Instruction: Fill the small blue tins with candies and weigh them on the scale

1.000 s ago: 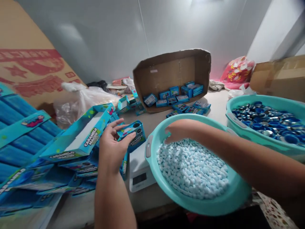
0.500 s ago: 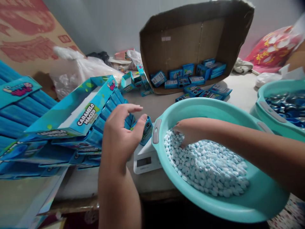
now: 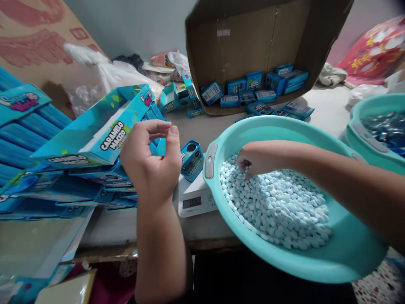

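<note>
My left hand (image 3: 151, 162) is raised left of a small white digital scale (image 3: 194, 197). Its fingers are curled and the thumb tip meets the fingertips, with nothing visible between them. A small blue tin (image 3: 192, 161) with a dark round opening on top stands on the scale, just right of this hand. My right hand (image 3: 249, 160) reaches into a large turquoise basin (image 3: 284, 270). Its fingers curl down into a heap of small white and pale-blue candies (image 3: 284, 211), with the tips partly hidden among them.
Blue display boxes (image 3: 104, 131) are stacked at the left. Behind the basin, a cardboard box (image 3: 247, 46) lies on its side with several small blue packs (image 3: 238, 86) in and before it. A second turquoise basin (image 3: 376, 143) at the right holds shiny blue tins.
My left hand has moved left, away from the tin, and its spread thumb and fingers have come together. My right hand stays in the candies, its fingers more curled. The view has shifted slightly.
</note>
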The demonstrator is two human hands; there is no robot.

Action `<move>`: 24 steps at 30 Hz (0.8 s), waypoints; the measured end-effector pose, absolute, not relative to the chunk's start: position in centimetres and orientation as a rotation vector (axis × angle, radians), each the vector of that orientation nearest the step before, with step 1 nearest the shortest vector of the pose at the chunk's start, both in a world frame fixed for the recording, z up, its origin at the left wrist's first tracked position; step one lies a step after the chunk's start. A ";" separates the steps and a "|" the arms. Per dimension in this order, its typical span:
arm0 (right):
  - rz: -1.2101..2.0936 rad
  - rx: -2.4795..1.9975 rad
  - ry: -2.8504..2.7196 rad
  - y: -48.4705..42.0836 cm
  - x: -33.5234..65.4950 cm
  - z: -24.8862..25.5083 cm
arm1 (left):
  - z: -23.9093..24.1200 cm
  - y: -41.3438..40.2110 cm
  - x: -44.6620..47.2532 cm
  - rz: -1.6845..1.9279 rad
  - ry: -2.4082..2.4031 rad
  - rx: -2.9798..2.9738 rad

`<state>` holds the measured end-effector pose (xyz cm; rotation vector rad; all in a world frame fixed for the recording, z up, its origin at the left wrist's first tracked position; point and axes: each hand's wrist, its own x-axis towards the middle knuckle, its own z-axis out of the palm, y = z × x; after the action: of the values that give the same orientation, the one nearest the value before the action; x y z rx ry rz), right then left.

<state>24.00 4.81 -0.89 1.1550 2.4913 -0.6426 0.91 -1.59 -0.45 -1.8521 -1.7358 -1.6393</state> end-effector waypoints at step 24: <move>-0.364 0.969 3.056 8.2 15.1 6.1 | -2.4 1.1 -0.4 -1.895 -2.044 -1.945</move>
<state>15.10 8.17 6.12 0.9686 3.0560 -0.3638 -0.38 1.09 -2.41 -1.9445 -2.0436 -1.8949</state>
